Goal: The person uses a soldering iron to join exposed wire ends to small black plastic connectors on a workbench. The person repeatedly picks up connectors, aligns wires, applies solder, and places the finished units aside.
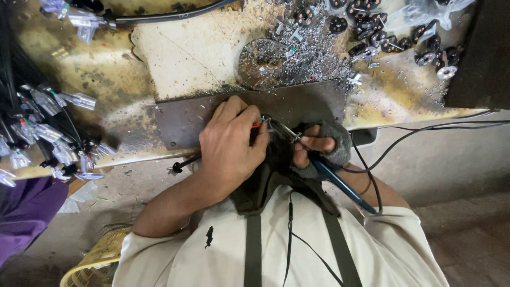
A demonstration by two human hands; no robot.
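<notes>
My left hand (231, 143) is bare and closed on a small part with thin red and green wires (258, 123), pinched at the fingertips over a dark metal plate (186, 119). My right hand (321, 148) wears a grey fingerless glove and grips a soldering iron (332, 175) with a blue handle. The iron's metal tip (279, 128) points left and meets the wired part between my two hands. The iron's black cord (425, 130) runs off to the right.
The worn yellow bench (85, 74) carries several wired clear connectors (48, 133) at the left. Black round parts (382, 32) and metal shavings (313, 48) lie at the back. A yellow woven basket (95, 260) sits at the lower left, beside purple cloth (21, 212).
</notes>
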